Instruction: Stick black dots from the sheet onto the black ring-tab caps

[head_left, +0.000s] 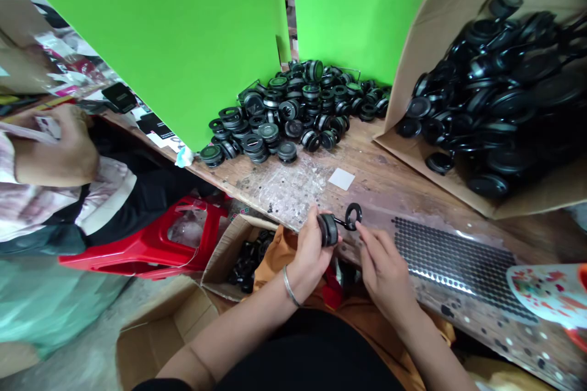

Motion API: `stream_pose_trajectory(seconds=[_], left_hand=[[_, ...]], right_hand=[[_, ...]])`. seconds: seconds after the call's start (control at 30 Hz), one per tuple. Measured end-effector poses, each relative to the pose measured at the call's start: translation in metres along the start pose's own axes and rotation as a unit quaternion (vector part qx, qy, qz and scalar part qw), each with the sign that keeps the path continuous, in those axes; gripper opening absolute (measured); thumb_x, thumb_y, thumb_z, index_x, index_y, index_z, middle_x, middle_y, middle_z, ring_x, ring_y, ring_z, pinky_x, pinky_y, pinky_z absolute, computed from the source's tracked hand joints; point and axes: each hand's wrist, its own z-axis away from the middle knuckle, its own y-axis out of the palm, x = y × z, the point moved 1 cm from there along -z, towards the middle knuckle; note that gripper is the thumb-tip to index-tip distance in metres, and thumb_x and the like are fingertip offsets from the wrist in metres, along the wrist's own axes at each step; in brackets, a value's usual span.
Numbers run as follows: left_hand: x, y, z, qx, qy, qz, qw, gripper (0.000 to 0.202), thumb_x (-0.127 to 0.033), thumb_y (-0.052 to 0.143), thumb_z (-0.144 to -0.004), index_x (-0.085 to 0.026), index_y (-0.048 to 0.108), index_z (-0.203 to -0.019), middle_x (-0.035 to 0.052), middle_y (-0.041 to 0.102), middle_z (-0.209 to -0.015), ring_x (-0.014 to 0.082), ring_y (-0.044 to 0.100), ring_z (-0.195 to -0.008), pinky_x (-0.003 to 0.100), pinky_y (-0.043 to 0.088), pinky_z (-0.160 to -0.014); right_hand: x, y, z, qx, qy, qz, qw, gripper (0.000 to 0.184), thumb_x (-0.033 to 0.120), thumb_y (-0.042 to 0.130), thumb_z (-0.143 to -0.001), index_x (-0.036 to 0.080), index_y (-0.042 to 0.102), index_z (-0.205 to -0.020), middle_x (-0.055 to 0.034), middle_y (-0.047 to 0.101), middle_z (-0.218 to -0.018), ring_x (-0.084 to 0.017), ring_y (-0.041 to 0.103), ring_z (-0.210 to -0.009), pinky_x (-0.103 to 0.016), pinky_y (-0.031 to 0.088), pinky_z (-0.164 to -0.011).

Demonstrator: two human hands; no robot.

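Note:
My left hand is wrapped round a black round mount with a ribbed side, just over the table's front edge. A thin black stem reaches out from it to a flat black ring. At the ring's lower right edge, the thumb and forefinger of my right hand are pinched together. Any small piece between those fingertips is hidden. To the right of my right hand lies a clear sheet with rows of small black dots. A white square of paper lies beyond the ring.
Several similar black mounts are heaped against green panels. A large carton at right holds more. Near the right edge is a patterned cup. Left are a red stool, an open carton and a seated person's arm.

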Motion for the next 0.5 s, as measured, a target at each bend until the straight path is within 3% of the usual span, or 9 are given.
stream_pose_trajectory(seconds=[0.1, 0.17, 0.23, 0.3, 0.37, 0.43, 0.5], left_hand=[[0.000, -0.001, -0.002, -0.009, 0.004, -0.025, 1.000, 0.033, -0.045, 0.054, -0.093, -0.016, 0.060, -0.077, -0.0021, 0.055, -0.056, 0.0095, 0.052, -0.043, 0.018, 0.042, -0.039], [-0.003, -0.004, -0.003, -0.004, -0.033, -0.033, 0.999, 0.033, -0.043, 0.053, -0.093, -0.016, 0.059, -0.076, -0.0019, 0.054, -0.054, 0.0093, 0.050, -0.040, 0.017, 0.041, -0.037], [-0.007, -0.005, -0.004, 0.037, -0.112, -0.027, 0.993, 0.034, -0.043, 0.052, -0.094, -0.016, 0.057, -0.073, -0.0023, 0.051, -0.050, 0.0088, 0.047, -0.037, 0.016, 0.039, -0.035], [-0.011, -0.005, -0.001, 0.118, -0.175, -0.033, 0.977, 0.036, -0.045, 0.051, -0.094, -0.017, 0.057, -0.072, -0.0021, 0.049, -0.046, 0.0092, 0.047, -0.036, 0.016, 0.037, -0.034], [-0.010, -0.004, 0.004, 0.206, -0.198, -0.069, 0.956, 0.041, -0.052, 0.049, -0.093, -0.017, 0.059, -0.073, -0.0012, 0.050, -0.045, 0.0112, 0.049, -0.035, 0.018, 0.039, -0.033], [-0.003, -0.003, 0.011, 0.262, -0.199, -0.123, 0.936, 0.048, -0.059, 0.047, -0.091, -0.016, 0.062, -0.073, 0.0003, 0.053, -0.045, 0.0132, 0.052, -0.035, 0.020, 0.042, -0.034], [0.006, -0.003, 0.017, 0.270, -0.166, -0.144, 0.938, 0.052, -0.061, 0.049, -0.090, -0.014, 0.064, -0.072, 0.0022, 0.057, -0.050, 0.0128, 0.056, -0.040, 0.020, 0.046, -0.038]], right_hand=[[0.001, 0.006, 0.002, 0.049, -0.033, 0.087, 0.994, 0.041, 0.013, 0.045, -0.095, 0.011, 0.054, -0.136, -0.0144, 0.064, -0.104, -0.025, 0.062, -0.091, -0.036, 0.053, -0.074], [0.002, 0.003, 0.001, 0.066, -0.038, 0.057, 0.995, 0.032, 0.017, 0.048, -0.096, 0.013, 0.063, -0.123, -0.0121, 0.065, -0.097, -0.024, 0.061, -0.087, -0.035, 0.051, -0.072], [0.000, -0.008, -0.003, 0.025, -0.001, -0.040, 0.999, 0.020, 0.020, 0.049, -0.096, 0.017, 0.069, -0.100, -0.0079, 0.063, -0.090, -0.020, 0.060, -0.084, -0.032, 0.050, -0.073], [-0.006, -0.021, -0.010, -0.064, 0.083, -0.124, 0.987, 0.023, 0.026, 0.049, -0.098, 0.020, 0.065, -0.082, -0.0045, 0.060, -0.084, -0.017, 0.059, -0.082, -0.030, 0.048, -0.075], [-0.014, -0.029, -0.018, -0.112, 0.175, -0.187, 0.960, 0.028, 0.037, 0.046, -0.099, 0.021, 0.063, -0.085, -0.0043, 0.061, -0.089, -0.018, 0.060, -0.086, -0.031, 0.048, -0.080], [-0.018, -0.032, -0.027, -0.057, 0.220, -0.268, 0.936, 0.038, 0.049, 0.038, -0.100, 0.021, 0.065, -0.100, -0.0068, 0.065, -0.103, -0.021, 0.062, -0.099, -0.036, 0.049, -0.091], [-0.015, -0.033, -0.035, 0.058, 0.219, -0.340, 0.913, 0.048, 0.056, 0.033, -0.100, 0.023, 0.063, -0.117, -0.0088, 0.064, -0.121, -0.025, 0.058, -0.116, -0.041, 0.046, -0.101]])
